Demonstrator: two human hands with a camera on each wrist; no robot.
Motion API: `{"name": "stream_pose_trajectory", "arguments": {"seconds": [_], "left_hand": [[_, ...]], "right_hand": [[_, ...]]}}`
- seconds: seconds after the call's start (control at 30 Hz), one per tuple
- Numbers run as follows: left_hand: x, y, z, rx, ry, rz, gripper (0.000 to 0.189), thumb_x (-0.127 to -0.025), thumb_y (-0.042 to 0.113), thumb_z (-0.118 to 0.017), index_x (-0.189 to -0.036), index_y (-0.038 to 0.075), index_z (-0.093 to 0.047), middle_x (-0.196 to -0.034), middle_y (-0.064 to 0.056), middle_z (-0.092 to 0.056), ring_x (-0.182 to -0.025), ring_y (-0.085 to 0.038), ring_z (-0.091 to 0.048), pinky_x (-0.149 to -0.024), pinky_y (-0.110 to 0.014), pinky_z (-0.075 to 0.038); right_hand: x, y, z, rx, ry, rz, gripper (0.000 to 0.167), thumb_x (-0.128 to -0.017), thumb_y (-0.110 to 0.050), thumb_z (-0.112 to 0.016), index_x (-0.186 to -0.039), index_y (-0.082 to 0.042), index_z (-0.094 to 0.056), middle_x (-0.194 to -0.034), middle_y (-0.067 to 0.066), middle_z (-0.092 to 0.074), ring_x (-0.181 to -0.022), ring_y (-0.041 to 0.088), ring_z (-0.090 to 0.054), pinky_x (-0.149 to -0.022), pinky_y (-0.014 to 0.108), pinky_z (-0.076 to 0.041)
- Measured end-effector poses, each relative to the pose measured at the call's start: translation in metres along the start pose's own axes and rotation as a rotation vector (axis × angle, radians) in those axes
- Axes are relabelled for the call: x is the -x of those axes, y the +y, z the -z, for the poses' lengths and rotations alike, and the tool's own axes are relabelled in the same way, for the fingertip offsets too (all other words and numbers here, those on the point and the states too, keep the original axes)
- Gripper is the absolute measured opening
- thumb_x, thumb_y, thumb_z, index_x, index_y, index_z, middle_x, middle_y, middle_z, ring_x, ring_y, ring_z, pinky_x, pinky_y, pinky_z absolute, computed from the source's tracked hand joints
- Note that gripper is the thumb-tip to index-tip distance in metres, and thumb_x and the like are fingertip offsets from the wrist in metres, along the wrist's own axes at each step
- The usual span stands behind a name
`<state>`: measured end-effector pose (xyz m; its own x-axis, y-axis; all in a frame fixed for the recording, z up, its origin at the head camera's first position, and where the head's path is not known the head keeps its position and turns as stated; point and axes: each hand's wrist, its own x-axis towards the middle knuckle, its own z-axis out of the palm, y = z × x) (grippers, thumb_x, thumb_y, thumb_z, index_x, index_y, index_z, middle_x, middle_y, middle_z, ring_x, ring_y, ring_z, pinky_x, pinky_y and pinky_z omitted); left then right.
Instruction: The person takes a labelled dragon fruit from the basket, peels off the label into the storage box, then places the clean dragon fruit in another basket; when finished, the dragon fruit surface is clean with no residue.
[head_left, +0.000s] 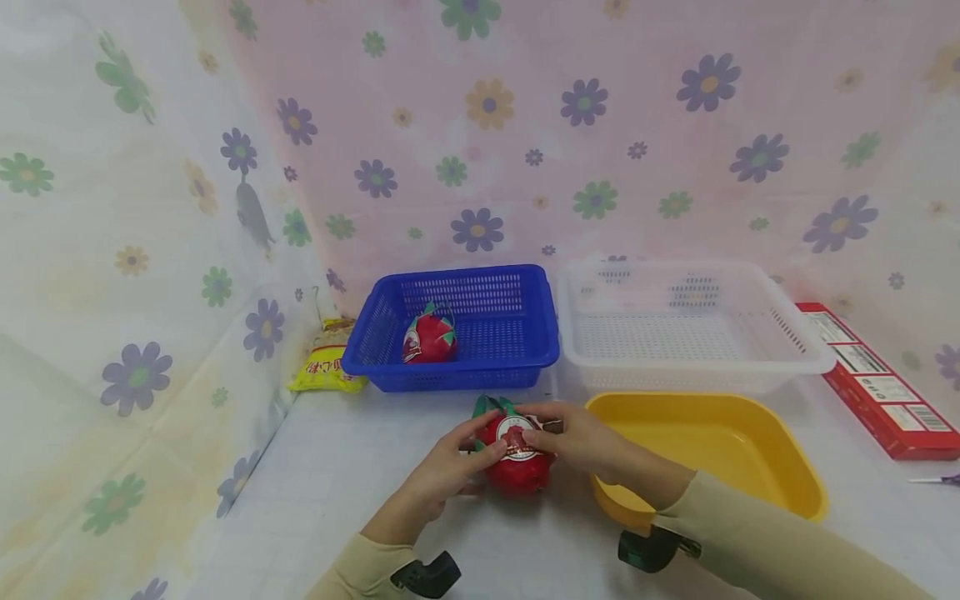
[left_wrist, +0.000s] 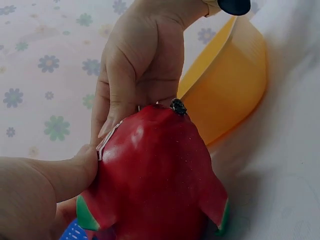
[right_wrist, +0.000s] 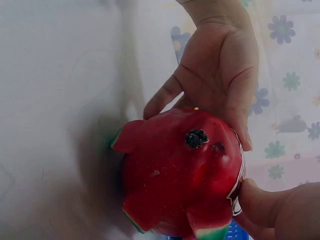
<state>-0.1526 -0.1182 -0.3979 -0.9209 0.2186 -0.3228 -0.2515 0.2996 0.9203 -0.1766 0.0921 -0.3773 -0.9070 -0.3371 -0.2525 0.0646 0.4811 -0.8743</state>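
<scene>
A red dragon fruit (head_left: 519, 477) with green-tipped scales is held between both hands above the white tabletop. Its round label (head_left: 516, 429) faces up. The left hand (head_left: 442, 467) grips it from the left, thumb on the label's edge. From the other side the right hand (head_left: 585, 442) holds it, its thumb also on the label. Both wrist views show the dark stem end (right_wrist: 197, 138) and smooth skin of the fruit (left_wrist: 155, 170). Fingers beneath it are partly hidden. A second labelled dragon fruit (head_left: 431, 337) lies inside the blue basket (head_left: 450, 377).
Right of the blue basket stands a white basket (head_left: 697, 371). A yellow tray (head_left: 795, 467) sits close under the right forearm. Further right lie a red box (head_left: 885, 396) and a thin pointed object (head_left: 933, 480). A yellow packet (head_left: 327, 367) leans left of the blue basket.
</scene>
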Motion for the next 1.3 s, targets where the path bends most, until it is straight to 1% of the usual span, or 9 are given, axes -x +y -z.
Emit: {"name": "stream_pose_trajectory", "arguments": {"seconds": [0.13, 0.23, 0.4, 0.63, 0.73, 0.9, 1.0, 1.13, 1.3], "left_hand": [[0.001, 0.001, -0.001, 0.013, 0.007, -0.008, 0.065, -0.091, 0.038, -0.07, -0.149, 0.024, -0.044, -0.14, -0.025, -0.046, -0.12, -0.04, -0.057, -0.088, -0.053, -0.057], [0.002, 0.003, -0.001, 0.01, 0.017, -0.012, 0.064, -0.09, 0.036, -0.07, -0.148, 0.022, -0.045, -0.135, -0.024, -0.048, -0.117, -0.036, -0.059, -0.088, -0.051, -0.058], [0.004, 0.006, 0.001, -0.028, 0.044, -0.009, 0.063, -0.089, 0.037, -0.072, -0.146, 0.022, -0.048, -0.126, -0.02, -0.05, -0.109, -0.031, -0.059, -0.085, -0.047, -0.06], [0.006, 0.008, 0.002, -0.042, 0.057, 0.002, 0.061, -0.088, 0.036, -0.073, -0.144, 0.024, -0.051, -0.126, -0.02, -0.049, -0.109, -0.032, -0.058, -0.083, -0.046, -0.06], [0.006, 0.008, 0.002, -0.046, 0.057, 0.004, 0.061, -0.088, 0.036, -0.073, -0.144, 0.025, -0.051, -0.127, -0.019, -0.049, -0.109, -0.032, -0.058, -0.083, -0.047, -0.06], [0.006, 0.008, 0.002, -0.053, 0.059, 0.008, 0.061, -0.089, 0.036, -0.072, -0.144, 0.026, -0.05, -0.127, -0.018, -0.049, -0.111, -0.033, -0.057, -0.083, -0.048, -0.06], [0.006, 0.009, 0.003, -0.052, 0.058, 0.012, 0.06, -0.089, 0.036, -0.072, -0.144, 0.026, -0.05, -0.127, -0.018, -0.049, -0.11, -0.032, -0.058, -0.084, -0.048, -0.06], [0.007, 0.009, 0.003, -0.047, 0.058, 0.017, 0.061, -0.089, 0.037, -0.072, -0.145, 0.026, -0.05, -0.126, -0.019, -0.048, -0.108, -0.031, -0.06, -0.084, -0.048, -0.06], [0.006, 0.006, 0.005, -0.027, 0.05, 0.017, 0.062, -0.089, 0.038, -0.071, -0.145, 0.026, -0.049, -0.125, -0.018, -0.047, -0.107, -0.029, -0.061, -0.086, -0.049, -0.059]], "right_hand": [[0.001, -0.001, -0.003, 0.027, 0.066, 0.013, 0.039, -0.091, -0.02, -0.07, -0.13, -0.017, -0.065, -0.128, 0.01, -0.064, -0.114, 0.028, -0.062, -0.086, 0.038, -0.06], [0.001, -0.001, -0.006, 0.024, 0.089, 0.04, 0.038, -0.09, -0.018, -0.071, -0.127, -0.013, -0.067, -0.121, 0.01, -0.068, -0.107, 0.026, -0.065, -0.082, 0.037, -0.061], [-0.001, 0.0, -0.01, 0.015, 0.117, 0.075, 0.034, -0.088, -0.015, -0.073, -0.121, -0.011, -0.07, -0.115, 0.01, -0.07, -0.102, 0.025, -0.068, -0.079, 0.036, -0.062], [-0.003, 0.003, -0.014, 0.01, 0.145, 0.081, 0.031, -0.087, -0.016, -0.075, -0.117, -0.011, -0.072, -0.113, 0.008, -0.072, -0.101, 0.023, -0.068, -0.079, 0.035, -0.062], [-0.002, 0.003, -0.012, 0.015, 0.145, 0.07, 0.03, -0.087, -0.016, -0.074, -0.117, -0.012, -0.072, -0.112, 0.006, -0.072, -0.101, 0.022, -0.068, -0.081, 0.036, -0.061], [-0.001, 0.003, -0.009, 0.024, 0.146, 0.085, 0.029, -0.086, -0.016, -0.075, -0.115, -0.01, -0.073, -0.109, 0.006, -0.073, -0.101, 0.022, -0.068, -0.085, 0.037, -0.06], [0.0, 0.002, -0.008, 0.038, 0.167, 0.102, 0.028, -0.085, -0.018, -0.076, -0.111, -0.009, -0.074, -0.106, 0.006, -0.074, -0.097, 0.021, -0.068, -0.083, 0.036, -0.06], [0.0, 0.002, -0.01, 0.077, 0.213, 0.119, 0.023, -0.084, -0.018, -0.077, -0.105, -0.01, -0.075, -0.101, 0.005, -0.074, -0.092, 0.019, -0.068, -0.076, 0.032, -0.06], [0.001, 0.0, -0.01, 0.12, 0.251, 0.139, 0.015, -0.084, -0.017, -0.077, -0.098, -0.012, -0.076, -0.099, 0.003, -0.074, -0.094, 0.021, -0.068, -0.075, 0.032, -0.06]]}}
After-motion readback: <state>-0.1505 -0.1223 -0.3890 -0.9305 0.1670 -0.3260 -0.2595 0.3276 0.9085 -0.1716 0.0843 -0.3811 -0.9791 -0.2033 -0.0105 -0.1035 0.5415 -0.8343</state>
